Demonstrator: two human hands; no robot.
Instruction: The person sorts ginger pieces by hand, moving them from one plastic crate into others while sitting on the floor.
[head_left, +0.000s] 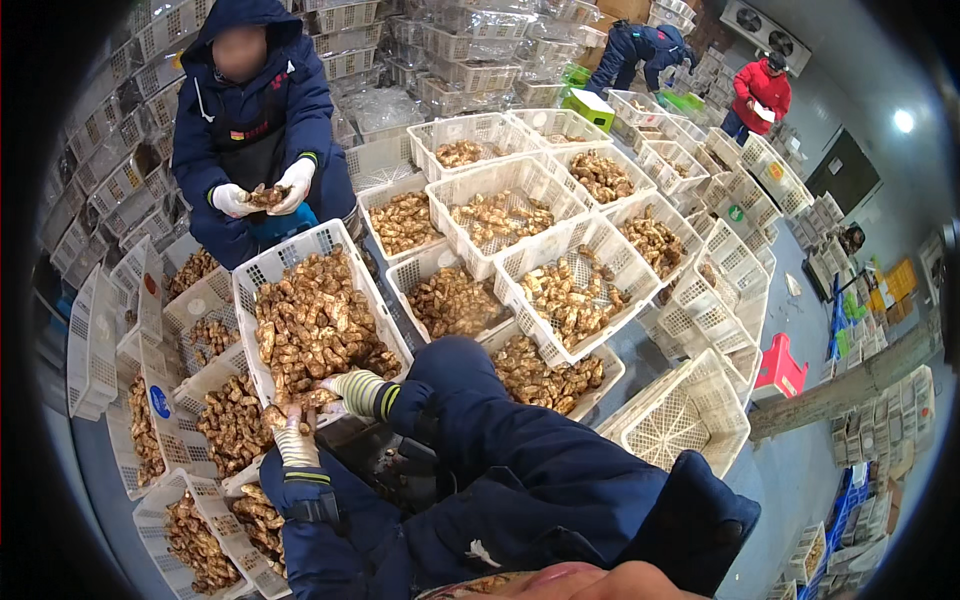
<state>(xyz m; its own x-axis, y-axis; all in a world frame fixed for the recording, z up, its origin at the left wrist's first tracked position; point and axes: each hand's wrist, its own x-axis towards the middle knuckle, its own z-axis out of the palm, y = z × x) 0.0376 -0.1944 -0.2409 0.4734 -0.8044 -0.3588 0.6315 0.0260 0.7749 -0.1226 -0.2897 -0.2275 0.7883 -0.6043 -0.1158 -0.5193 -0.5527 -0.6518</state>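
Before me stands a white plastic crate (375, 289) heaped with brown and cream mushrooms (315, 319), which look like matsutake. At its near rim, my left hand (294, 439), in a striped glove, holds one or more mushrooms (277, 417). Just right of it and slightly higher, my right hand (354, 391), gloved alike, has its fingers on a mushroom (319, 397) at the crate's near edge. The two hands are close together. Whether they share one mushroom or hold separate ones is unclear.
More mushroom crates (540, 337) surround me on both sides. Across from me a seated co-worker (262, 127) in white gloves holds mushrooms. Empty nested crates (686, 412) stand at right, near a red stool (780, 367). Two people work farther back. Tall crate stacks (472, 45) line the back.
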